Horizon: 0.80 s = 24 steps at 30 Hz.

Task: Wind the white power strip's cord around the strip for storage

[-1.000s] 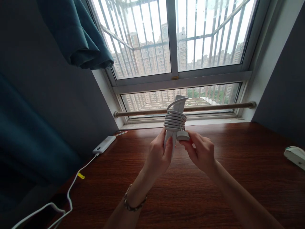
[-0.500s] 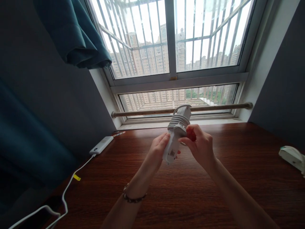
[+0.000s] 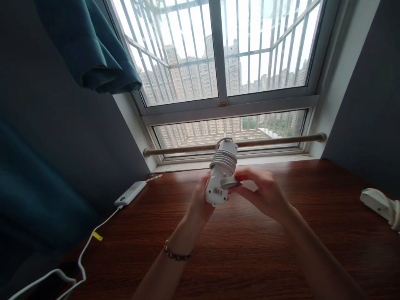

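Note:
A white power strip point(image 3: 215, 183) is held up over the wooden surface, its underside with a barcode label facing me. Its cord point(image 3: 223, 161) is wound in several turns around the strip's middle. My left hand point(image 3: 200, 198) grips the strip's lower part from the left side. Between the thumb and fingers of my right hand point(image 3: 262, 189) is the cord's plug point(image 3: 229, 182), which lies across the strip just below the coils. The strip's sockets face away and are hidden.
A white power bank point(image 3: 133, 193) with a white cable point(image 3: 90, 241) lies on the dark wooden surface point(image 3: 250, 258) at left. Another white power strip point(image 3: 376, 202) lies at the far right. Behind stand a horizontal rail point(image 3: 268, 142) and a barred window; a blue curtain point(image 3: 90, 50) hangs upper left.
The power strip has shifted left and turned so that its labelled underside shows more. My right hand has swung the plug to lie more crosswise. The whole view has drifted slightly.

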Available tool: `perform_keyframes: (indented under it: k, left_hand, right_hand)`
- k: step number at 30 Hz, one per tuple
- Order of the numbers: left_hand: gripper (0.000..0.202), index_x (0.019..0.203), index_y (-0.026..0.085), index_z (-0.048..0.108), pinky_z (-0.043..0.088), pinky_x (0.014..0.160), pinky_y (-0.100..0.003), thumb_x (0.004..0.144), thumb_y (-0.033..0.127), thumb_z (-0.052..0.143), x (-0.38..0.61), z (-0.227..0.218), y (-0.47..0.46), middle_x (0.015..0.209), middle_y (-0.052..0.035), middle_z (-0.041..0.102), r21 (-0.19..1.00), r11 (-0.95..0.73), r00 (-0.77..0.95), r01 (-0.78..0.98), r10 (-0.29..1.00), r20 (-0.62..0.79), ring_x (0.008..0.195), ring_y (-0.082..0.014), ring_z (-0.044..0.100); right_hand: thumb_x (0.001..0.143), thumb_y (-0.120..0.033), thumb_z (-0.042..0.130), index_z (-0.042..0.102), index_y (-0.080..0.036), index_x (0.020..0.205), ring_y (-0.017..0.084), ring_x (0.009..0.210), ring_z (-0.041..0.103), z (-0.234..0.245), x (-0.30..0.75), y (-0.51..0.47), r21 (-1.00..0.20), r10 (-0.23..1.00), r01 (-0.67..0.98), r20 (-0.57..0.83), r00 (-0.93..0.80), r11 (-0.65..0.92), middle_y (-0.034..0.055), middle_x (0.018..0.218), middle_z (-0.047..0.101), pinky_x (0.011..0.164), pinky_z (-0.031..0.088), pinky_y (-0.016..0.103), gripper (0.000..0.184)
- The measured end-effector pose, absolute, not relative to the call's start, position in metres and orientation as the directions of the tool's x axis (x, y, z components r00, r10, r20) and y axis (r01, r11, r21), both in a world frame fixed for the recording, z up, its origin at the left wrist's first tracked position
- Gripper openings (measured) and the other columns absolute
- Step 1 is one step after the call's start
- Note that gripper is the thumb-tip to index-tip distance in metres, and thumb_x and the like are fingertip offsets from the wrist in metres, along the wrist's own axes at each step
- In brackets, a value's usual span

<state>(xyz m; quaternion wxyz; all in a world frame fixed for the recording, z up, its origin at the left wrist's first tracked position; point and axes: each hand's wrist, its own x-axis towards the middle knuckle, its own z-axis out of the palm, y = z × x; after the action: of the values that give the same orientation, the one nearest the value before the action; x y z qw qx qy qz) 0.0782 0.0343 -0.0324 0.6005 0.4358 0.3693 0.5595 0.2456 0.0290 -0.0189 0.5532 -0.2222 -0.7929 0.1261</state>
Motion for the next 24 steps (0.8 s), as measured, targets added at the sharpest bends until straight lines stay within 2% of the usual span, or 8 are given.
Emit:
perform_keyframes:
  k: [2,4,7,10,14,18,24]
  left_hand:
    - [0.046,0.098,0.010,0.060,0.050,0.048,-0.029,0.082,0.052,0.049,0.077,-0.032,0.032,0.075,-0.0090,0.065,0.959,-0.056,0.105,-0.278,0.991,0.088,0.053,-0.0171,0.061]
    - [0.046,0.102,0.010,0.060,0.047,0.047,-0.026,0.078,0.050,0.057,0.077,-0.031,0.027,0.074,-0.0071,0.064,0.975,-0.128,0.105,-0.179,0.983,0.148,0.054,-0.0169,0.060]
    - [0.053,0.116,0.013,0.057,0.047,0.059,-0.024,0.071,0.039,0.070,0.079,-0.031,0.019,0.083,-0.0048,0.064,0.965,-0.261,0.053,-0.036,0.963,0.263,0.069,-0.0178,0.061]
    - [0.070,0.133,0.018,0.044,0.046,0.079,-0.028,0.071,0.035,0.071,0.081,-0.033,0.013,0.107,-0.0071,0.062,0.904,-0.384,-0.047,0.190,0.916,0.399,0.093,-0.0222,0.059]
    - [0.078,0.142,0.011,0.028,0.043,0.089,-0.039,0.077,0.037,0.062,0.078,-0.034,0.011,0.121,-0.0154,0.055,0.661,-0.411,-0.060,0.628,0.821,0.568,0.105,-0.0291,0.055]
    - [0.077,0.141,0.010,0.029,0.043,0.091,-0.039,0.077,0.038,0.062,0.073,-0.031,0.009,0.121,-0.0150,0.055,0.591,-0.434,0.004,0.680,0.808,0.589,0.105,-0.0285,0.055]
    - [0.078,0.141,0.008,0.028,0.047,0.086,-0.037,0.075,0.033,0.061,0.072,-0.031,0.003,0.118,-0.0150,0.055,0.488,-0.500,0.021,0.715,0.714,0.700,0.100,-0.0265,0.057]
  right_hand:
    - [0.084,-0.021,0.063,0.055,-0.020,0.095,0.015,0.078,0.061,-0.019,0.248,0.029,-0.567,0.572,0.086,0.795,-0.203,0.819,0.0012,0.087,0.062,0.069,0.047,0.026,0.013]
    - [0.087,-0.022,0.059,0.053,-0.021,0.098,0.016,0.083,0.060,-0.019,0.249,0.030,-0.606,0.596,-0.010,0.785,-0.170,0.795,0.0025,0.092,0.061,0.072,0.048,0.028,0.013]
    - [0.087,-0.018,0.057,0.052,-0.019,0.098,0.016,0.080,0.056,-0.019,0.247,0.030,-0.483,0.481,0.060,0.839,-0.254,0.874,0.0037,0.089,0.057,0.071,0.045,0.029,0.011]
    - [0.087,-0.013,0.056,0.050,-0.017,0.097,0.016,0.079,0.051,-0.019,0.244,0.029,-0.301,0.333,0.144,0.869,-0.367,0.943,0.0051,0.089,0.054,0.070,0.042,0.028,0.013]
    - [0.087,-0.011,0.054,0.048,-0.017,0.100,0.016,0.078,0.049,-0.020,0.242,0.029,-0.253,0.306,0.178,0.855,-0.420,0.951,0.0064,0.090,0.051,0.067,0.041,0.028,0.015]
    - [0.089,-0.013,0.051,0.047,-0.017,0.106,0.017,0.079,0.050,-0.021,0.241,0.025,-0.193,0.282,0.238,0.855,-0.436,0.952,0.0074,0.092,0.052,0.068,0.042,0.028,0.017]
    - [0.085,-0.014,0.057,0.050,-0.014,0.105,0.019,0.076,0.054,-0.025,0.228,0.014,-0.030,0.173,0.484,0.951,-0.255,0.874,0.0090,0.088,0.058,0.064,0.044,0.030,0.021]
